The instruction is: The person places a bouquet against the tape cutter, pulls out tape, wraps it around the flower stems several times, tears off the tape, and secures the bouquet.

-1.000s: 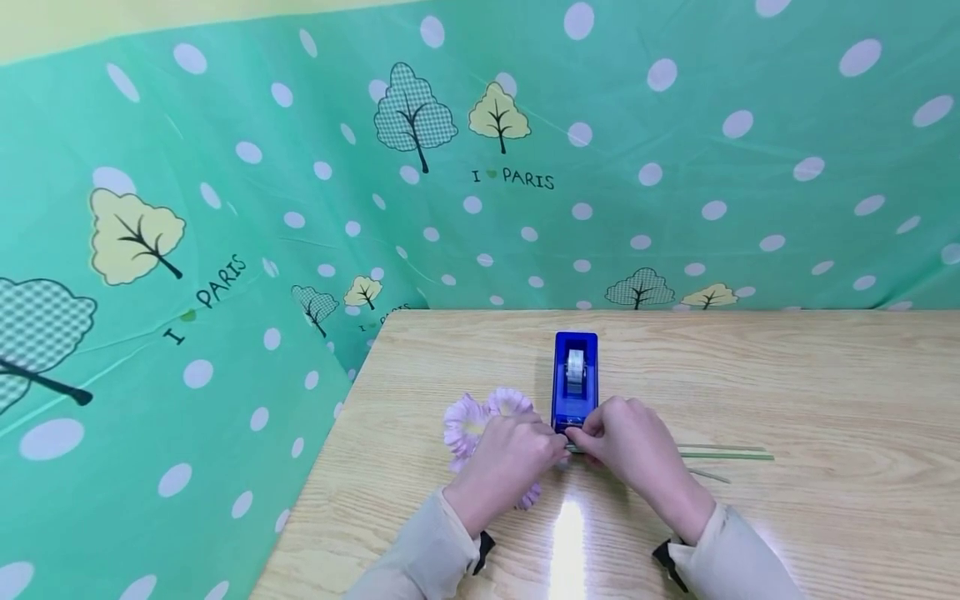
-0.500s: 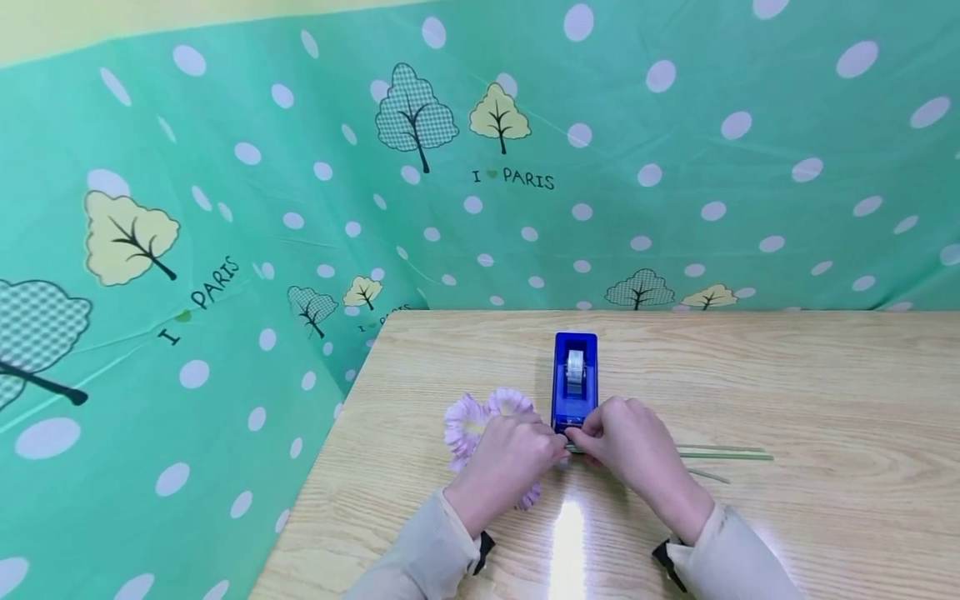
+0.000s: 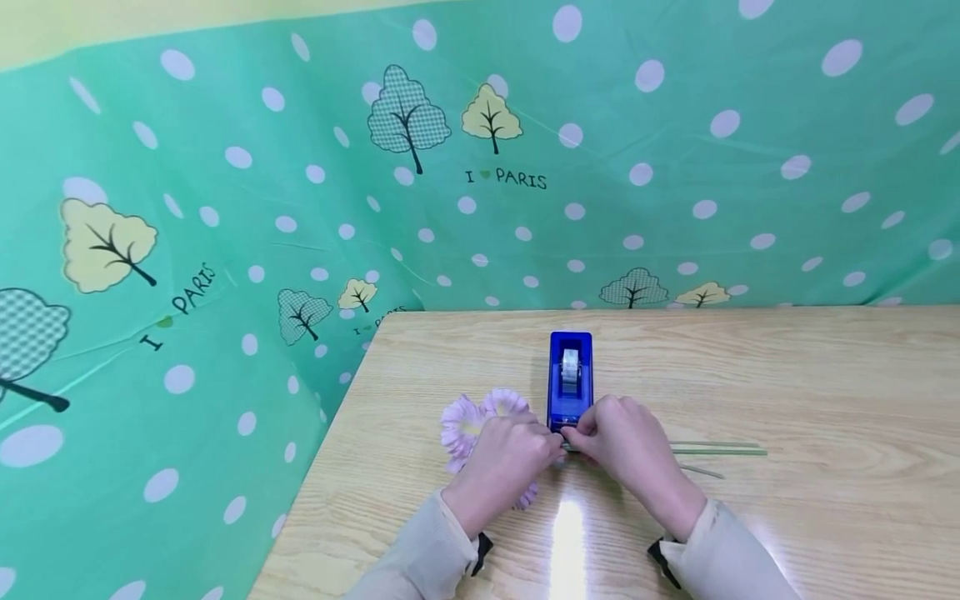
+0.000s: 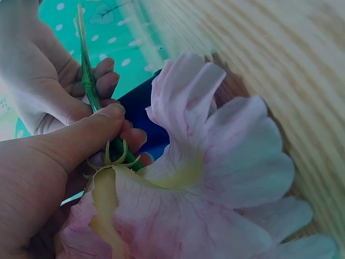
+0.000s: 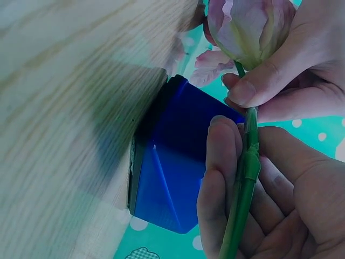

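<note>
"Hanging behind the wood table [image 3: 840, 383]: green dotted cloth [image 3: 675, 150]. Anything moved?"

"Only the head view, slightly. The left hand [image 3: 504, 458] still pinches a stem [image 5: 245, 186] just under the flowers [image 4: 237, 156]; the right hand [image 3: 630, 446] still holds it between thumb and fingers, by the dispenser's near end [image 3: 570, 405]."

"Hidden?"

"Part of the flowers, behind the left hand. Sleeves [image 3: 423, 546] are cut off."

Indoor workspace, wooden table [image 3: 840, 392], dotted cloth [image 3: 600, 179]

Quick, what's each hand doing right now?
Left hand: pinching a green stem near the flower.
Right hand: holding that stem farther from the bloom.
</note>
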Motion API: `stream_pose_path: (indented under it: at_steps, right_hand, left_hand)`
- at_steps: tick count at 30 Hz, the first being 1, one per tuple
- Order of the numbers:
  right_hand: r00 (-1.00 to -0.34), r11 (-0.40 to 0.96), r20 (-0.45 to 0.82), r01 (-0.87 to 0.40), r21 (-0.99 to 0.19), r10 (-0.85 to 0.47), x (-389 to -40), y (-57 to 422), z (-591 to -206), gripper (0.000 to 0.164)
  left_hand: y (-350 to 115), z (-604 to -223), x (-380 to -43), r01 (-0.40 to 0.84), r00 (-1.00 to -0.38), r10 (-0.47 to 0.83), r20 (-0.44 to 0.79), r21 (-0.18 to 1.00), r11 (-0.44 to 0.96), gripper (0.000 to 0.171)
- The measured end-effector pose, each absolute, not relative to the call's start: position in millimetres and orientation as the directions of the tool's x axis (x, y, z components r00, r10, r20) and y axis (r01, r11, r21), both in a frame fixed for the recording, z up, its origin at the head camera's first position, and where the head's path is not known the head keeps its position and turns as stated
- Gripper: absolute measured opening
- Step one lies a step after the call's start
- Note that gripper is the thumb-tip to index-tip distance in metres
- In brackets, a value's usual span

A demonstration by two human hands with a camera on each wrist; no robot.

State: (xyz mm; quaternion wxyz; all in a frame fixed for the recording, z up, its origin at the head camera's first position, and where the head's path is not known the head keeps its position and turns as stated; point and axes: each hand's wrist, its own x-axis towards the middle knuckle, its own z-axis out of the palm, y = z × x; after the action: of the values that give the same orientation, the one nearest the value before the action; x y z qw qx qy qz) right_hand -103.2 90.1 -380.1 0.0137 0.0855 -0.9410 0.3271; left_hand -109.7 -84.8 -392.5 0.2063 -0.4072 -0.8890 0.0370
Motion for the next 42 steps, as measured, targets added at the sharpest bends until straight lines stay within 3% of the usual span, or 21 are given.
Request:
stream_pose_path:
  at_steps: [9,13,21,28,42]
  right_hand:
    - [-0.987,0.781,0.073,-0.156,-0.605,-0.140,-103,88,-380,0.027]
    - [-0.984,0.798,0.051,-0.167,-0.580,-0.169,-102,89,-386,0.022]
    - [-0.979,0.796,0.088,-0.201,-0.572,-0.184,-104,98,-384,0.024]
    - [-0.974,0.774,0.011,-0.186,-0.606,-0.226,-103,105,-387,0.027]
    - [-0.961,0.714,-0.022,-0.190,-0.674,-0.276,-99,114,-373,0.037]
  left_hand:
    - [-84,-396,-110,0.701,-0.585,0.727,0.360,-0.226,0.677,0.018]
    - [-83,-399,-108,0.701,-0.583,0.750,0.313,-0.273,0.659,0.017]
    - [-80,-393,-107,0.695,-0.630,0.702,0.331,-0.162,0.701,0.017]
    - [-78,-395,-104,0.719,-0.604,0.747,0.277,-0.216,0.661,0.015]
    - [-77,-380,-94,0.705,-0.561,0.743,0.364,-0.261,0.660,0.016]
